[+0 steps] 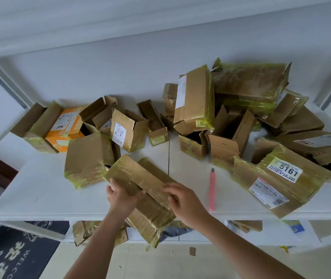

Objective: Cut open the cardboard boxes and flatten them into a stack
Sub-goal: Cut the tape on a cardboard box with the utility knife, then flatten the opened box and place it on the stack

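Note:
A long brown cardboard box (140, 178) wrapped in yellowish tape lies slantwise over the white table's (40, 194) front edge. My left hand (121, 198) grips its left side, thumb curled into the slit along the top. On the right side of that slit rests my right hand (182, 200), fingers bent over the flap edge. A pink utility knife (212, 190) lies on the table to the right of my hands, untouched.
Several opened and taped cardboard boxes crowd the back and right of the table, among them an orange box (66, 129) and a flattened one labelled 5161 (277, 182). Cardboard pieces (84, 232) lie below the table edge. A dark doormat (15, 256) covers the floor at left.

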Demonstrator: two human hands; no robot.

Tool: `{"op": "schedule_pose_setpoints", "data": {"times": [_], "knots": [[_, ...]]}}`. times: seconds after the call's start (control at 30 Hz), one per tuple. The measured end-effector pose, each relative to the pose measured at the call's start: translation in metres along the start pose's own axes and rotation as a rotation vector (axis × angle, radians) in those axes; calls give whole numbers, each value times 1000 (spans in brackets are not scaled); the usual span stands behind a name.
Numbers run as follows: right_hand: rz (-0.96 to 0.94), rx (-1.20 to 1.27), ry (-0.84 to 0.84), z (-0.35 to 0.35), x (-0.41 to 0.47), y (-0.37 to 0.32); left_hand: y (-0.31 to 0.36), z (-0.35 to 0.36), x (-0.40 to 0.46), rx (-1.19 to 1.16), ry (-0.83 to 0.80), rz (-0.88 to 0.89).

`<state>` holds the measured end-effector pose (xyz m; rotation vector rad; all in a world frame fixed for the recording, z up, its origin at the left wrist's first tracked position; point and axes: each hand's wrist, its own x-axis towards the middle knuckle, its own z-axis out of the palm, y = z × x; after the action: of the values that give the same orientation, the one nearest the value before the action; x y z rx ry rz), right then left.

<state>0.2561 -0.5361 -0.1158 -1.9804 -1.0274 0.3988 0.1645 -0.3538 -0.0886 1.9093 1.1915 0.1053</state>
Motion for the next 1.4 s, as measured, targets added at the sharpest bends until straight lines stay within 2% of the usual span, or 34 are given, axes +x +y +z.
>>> {"op": "schedule_pose_setpoints", "data": {"times": [0.1,0.2,0.33,0.53,0.67,1.1,1.27,1.4], "knots": [[-13,-53,21,5,-4,-2,-8,5,-2,-133,-93,-31],[-29,-147,17,7,10,-11,-10,9,-7,-218,-81,-75],[-63,-246,-45,16,38,-24,-10,9,-8,-216,-71,-93],[31,-394,-131,19,59,-36,-15,6,-9,-129,-55,-62],[38,-455,-158,20,65,-44,-19,5,-8,-156,-70,-49],[173,-203,-288,-6,80,-44,-22,7,-7,-196,-41,-48],[197,-163,-302,-12,83,-45,-21,6,-10,-219,-39,-54],[253,-34,-315,-20,85,-42,-21,7,-14,-216,-14,-54]]}}
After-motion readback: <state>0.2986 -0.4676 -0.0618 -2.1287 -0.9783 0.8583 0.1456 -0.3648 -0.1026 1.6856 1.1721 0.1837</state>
